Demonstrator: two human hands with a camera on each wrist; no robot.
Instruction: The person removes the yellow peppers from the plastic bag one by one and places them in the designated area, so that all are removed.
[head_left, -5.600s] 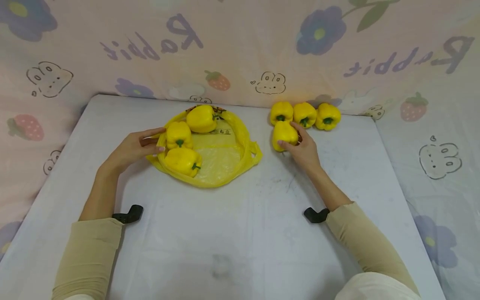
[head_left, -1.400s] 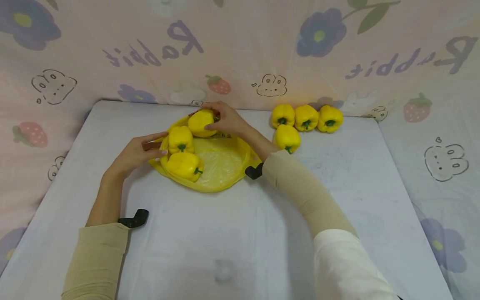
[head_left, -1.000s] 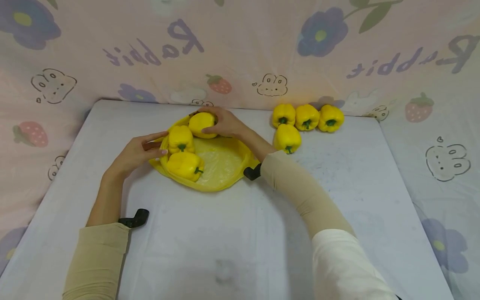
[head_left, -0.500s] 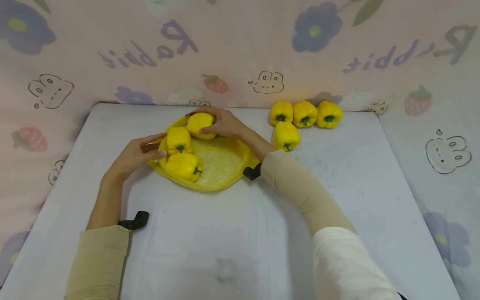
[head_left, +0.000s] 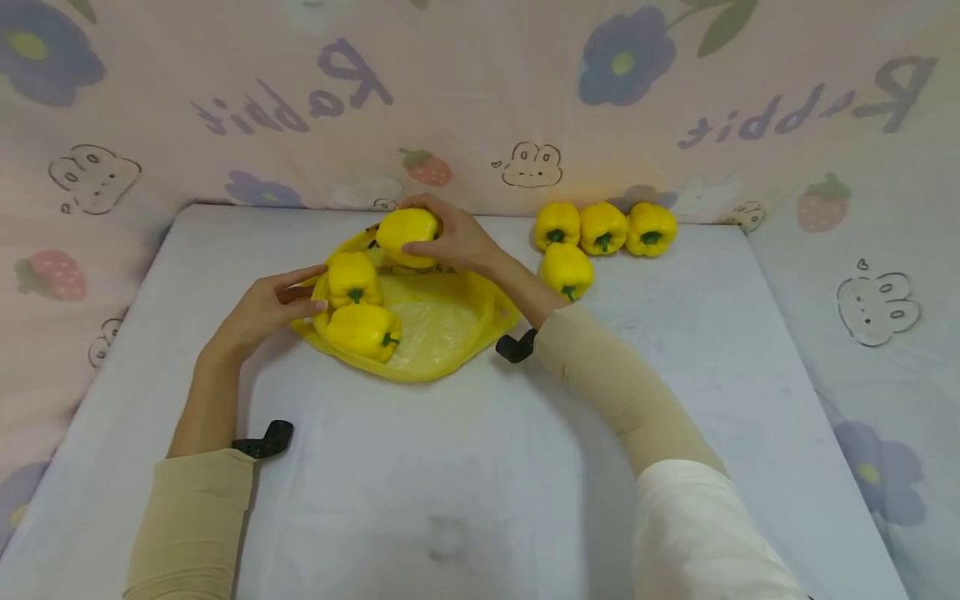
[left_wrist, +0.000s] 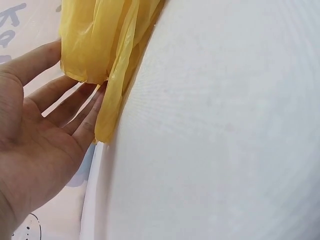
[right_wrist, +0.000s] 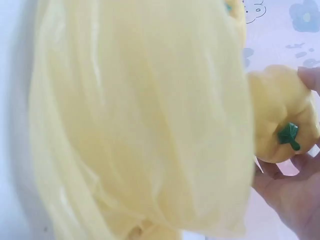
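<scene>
A yellow plastic bag [head_left: 427, 333] lies spread on the table with its mouth rolled out. Two yellow bell peppers, one upright [head_left: 354, 279] and one on its side [head_left: 363, 331], sit in its left part. At the bag's back my right hand [head_left: 461, 242] grips a third bell pepper [head_left: 407, 237]; its green stem [right_wrist: 288, 134] shows in the right wrist view, and it appears raised above the bag's bottom. My left hand [head_left: 264, 312] touches the bag's left rim with fingers extended; in the left wrist view the fingers [left_wrist: 57, 92] lie against the bag's folds [left_wrist: 92, 40].
Right of the bag, three bell peppers stand in a row [head_left: 603, 228] at the table's back edge, and another bell pepper [head_left: 567, 270] stands before them. A printed cloth [head_left: 480, 100] hangs behind the white table [head_left: 360, 467]. Each wrist wears a black camera [head_left: 516, 347].
Earlier my right hand held the front bell pepper at the right; it then moved left to the bag's rear pepper. Since half a second ago that pepper has risen slightly. My left hand stays put.
</scene>
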